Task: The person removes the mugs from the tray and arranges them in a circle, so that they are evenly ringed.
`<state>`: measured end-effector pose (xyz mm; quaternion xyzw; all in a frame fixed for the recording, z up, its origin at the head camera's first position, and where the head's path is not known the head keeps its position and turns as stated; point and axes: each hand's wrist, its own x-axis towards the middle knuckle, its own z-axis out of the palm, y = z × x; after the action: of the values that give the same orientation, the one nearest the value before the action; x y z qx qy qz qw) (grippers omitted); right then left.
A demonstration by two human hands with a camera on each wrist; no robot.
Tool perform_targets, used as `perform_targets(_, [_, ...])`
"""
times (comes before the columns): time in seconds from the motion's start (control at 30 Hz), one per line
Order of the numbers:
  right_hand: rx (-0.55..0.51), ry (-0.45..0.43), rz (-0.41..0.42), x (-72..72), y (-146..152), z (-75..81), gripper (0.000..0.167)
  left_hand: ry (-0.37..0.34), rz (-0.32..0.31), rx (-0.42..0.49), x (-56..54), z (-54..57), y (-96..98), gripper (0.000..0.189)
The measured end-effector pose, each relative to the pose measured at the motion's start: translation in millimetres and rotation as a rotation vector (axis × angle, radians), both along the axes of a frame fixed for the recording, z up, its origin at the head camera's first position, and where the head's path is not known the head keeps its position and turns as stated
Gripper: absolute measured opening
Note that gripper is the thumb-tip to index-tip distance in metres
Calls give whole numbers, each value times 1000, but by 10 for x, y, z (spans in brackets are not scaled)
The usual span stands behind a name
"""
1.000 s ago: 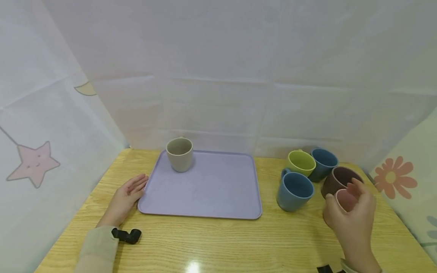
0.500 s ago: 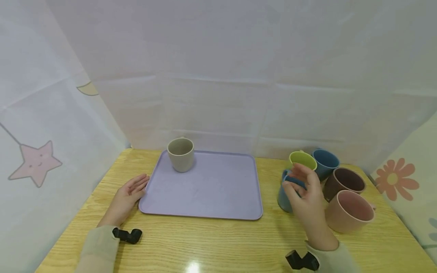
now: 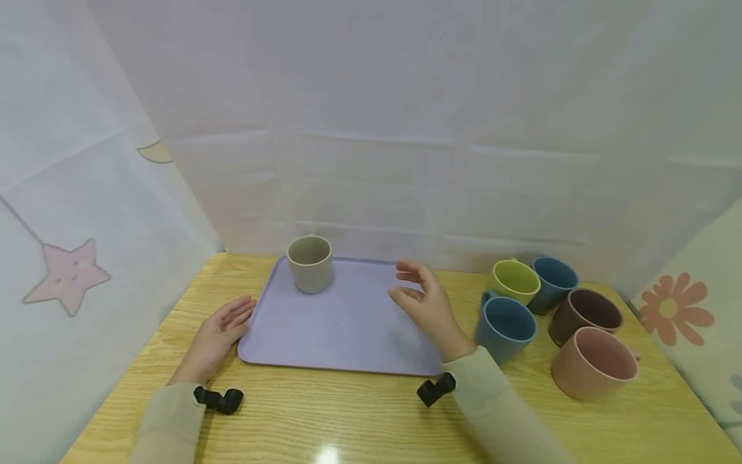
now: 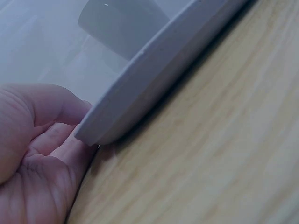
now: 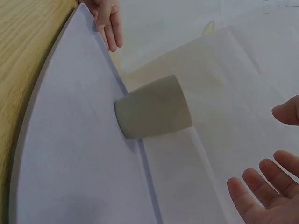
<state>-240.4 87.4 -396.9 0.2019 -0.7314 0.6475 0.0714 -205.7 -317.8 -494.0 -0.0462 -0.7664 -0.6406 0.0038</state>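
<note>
In the head view my right hand (image 3: 429,306) is over the right part of the lavender tray (image 3: 348,328), thumb and fingers apart with nothing between them. The right wrist view shows its spread fingertips (image 5: 240,191). A grey-beige mug (image 3: 310,270) stands upright at the tray's back left. My left hand (image 3: 211,338) lies on the table at the tray's left edge, fingers loosely extended against it. In the left wrist view the thumb (image 4: 65,105) meets the rim of the tray (image 4: 140,79), and some fingers are partly hidden behind it.
To the tray's right stand several mugs: a light blue one (image 3: 501,338), a yellow-green one (image 3: 513,287), a dark blue one (image 3: 551,293), a brown one (image 3: 570,322) and a pink one (image 3: 582,370). A white cloth (image 3: 371,161) hangs behind the wooden table (image 3: 330,419).
My right hand has left the pink mug, passed over the light blue mug, and moved left to above the tray. The pink mug stays on the table. My left hand keeps its place.
</note>
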Motion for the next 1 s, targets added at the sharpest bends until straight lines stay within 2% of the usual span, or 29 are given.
perform_targets(0.17, [37, -83, 48, -268, -402, -108, 57, -7, -6, 19, -13, 11, 4, 61])
perform_targets(0.3, [55, -158, 31, -457, -709, -159, 66, -4, 0, 8, -16, 5, 1, 61])
perform_targets(0.43, [123, -213, -6, -615, -945, -218, 73, 0, 8, 7, -7, -7, 9, 60])
perform_targets(0.6, [168, -279, -29, -765, -1173, -328, 87, -1, 3, 23, 5, -34, 41, 60])
perform_targets(0.7, [168, -308, -24, -796, -1306, -378, 94, 0, -1, 18, 16, -52, 50, 59])
perform_targets(0.87, [109, -281, -20, -815, -1536, -423, 93, 19, 13, -5, 29, -53, 11, 58])
perform_targets(1.0, [73, -216, -64, -866, -1641, -447, 89, 22, 8, -8, -2, -46, -5, 58])
